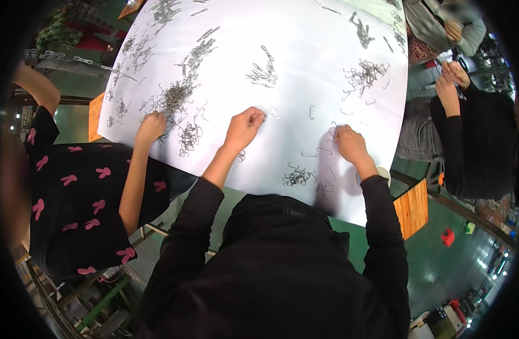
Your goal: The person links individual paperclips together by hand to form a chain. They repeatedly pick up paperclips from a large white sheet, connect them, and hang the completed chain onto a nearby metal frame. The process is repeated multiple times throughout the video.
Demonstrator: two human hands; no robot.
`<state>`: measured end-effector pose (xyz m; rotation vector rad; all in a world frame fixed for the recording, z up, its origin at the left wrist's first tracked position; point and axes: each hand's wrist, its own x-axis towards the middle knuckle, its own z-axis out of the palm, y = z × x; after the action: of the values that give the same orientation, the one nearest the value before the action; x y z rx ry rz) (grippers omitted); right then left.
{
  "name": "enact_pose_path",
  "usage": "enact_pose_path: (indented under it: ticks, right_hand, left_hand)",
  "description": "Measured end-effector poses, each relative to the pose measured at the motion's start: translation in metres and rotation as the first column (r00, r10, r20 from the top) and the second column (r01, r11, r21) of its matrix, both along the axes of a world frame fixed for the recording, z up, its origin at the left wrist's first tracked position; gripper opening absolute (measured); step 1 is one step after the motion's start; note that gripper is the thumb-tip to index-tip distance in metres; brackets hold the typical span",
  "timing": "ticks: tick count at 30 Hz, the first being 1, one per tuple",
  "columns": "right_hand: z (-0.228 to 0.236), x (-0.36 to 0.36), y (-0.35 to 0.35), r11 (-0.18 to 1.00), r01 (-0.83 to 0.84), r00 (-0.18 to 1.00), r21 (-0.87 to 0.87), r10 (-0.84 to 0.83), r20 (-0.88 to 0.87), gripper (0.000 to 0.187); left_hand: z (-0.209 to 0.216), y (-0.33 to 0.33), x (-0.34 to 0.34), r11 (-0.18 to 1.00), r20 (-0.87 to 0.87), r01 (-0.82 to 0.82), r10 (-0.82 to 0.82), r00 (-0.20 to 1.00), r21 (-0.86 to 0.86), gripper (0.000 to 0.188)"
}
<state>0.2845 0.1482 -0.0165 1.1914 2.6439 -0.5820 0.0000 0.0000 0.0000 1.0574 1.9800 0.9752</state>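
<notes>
My left hand is held over the white tabletop with thumb and fingertips pinched together; whatever they grip is too small to make out. Just right of those fingertips lies a narrow pale metal loop. Further right, my right hand has its fingers curled down at the table, closed, and their tips hide what they may hold. Thin bent wire hooks lie loose beside it, and another hook rests between the hands. Nearer me is a small tangled heap of hooks.
Larger heaps of hooks spread over the left side, with another pile at right. A round white container stands by my right wrist. At left a co-worker's hand touches the hooks; another person's hands are at right.
</notes>
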Motion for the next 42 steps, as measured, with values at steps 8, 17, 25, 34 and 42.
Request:
enact_pose_path:
  ticks: [8,17,25,34,42]
  right_hand:
    - [0.006,-0.019,-0.001,0.459,0.173,0.508,-0.872,-0.799,-0.320,0.007]
    - [0.029,-0.036,-0.028,0.029,-0.036,0.279,-0.999,-0.960,-0.037,0.015]
    - [0.070,-0.063,-0.028,0.260,-0.008,0.287,-0.965,-0.924,-0.252,0.013]
    - [0.121,-0.082,-0.039,0.584,0.090,0.218,-0.806,-0.802,-0.557,0.012]
    - [0.126,-0.079,-0.046,0.597,0.115,0.194,-0.794,-0.797,-0.571,0.009]
  left_hand:
    - [-0.017,0.137,-0.070,0.993,-0.463,-0.102,0.067,0.884,-0.052,0.020]
    - [-0.044,0.190,-0.055,0.977,-0.765,0.042,-0.192,0.615,-0.211,0.017]
    - [0.028,0.114,0.000,0.960,-0.173,0.281,-0.275,0.946,0.011,0.016]
    - [0.081,0.048,0.041,0.991,0.854,0.126,-0.021,0.519,-0.052,0.019]
    - [0.077,0.041,0.044,0.980,0.905,0.196,-0.091,0.416,0.008,0.022]
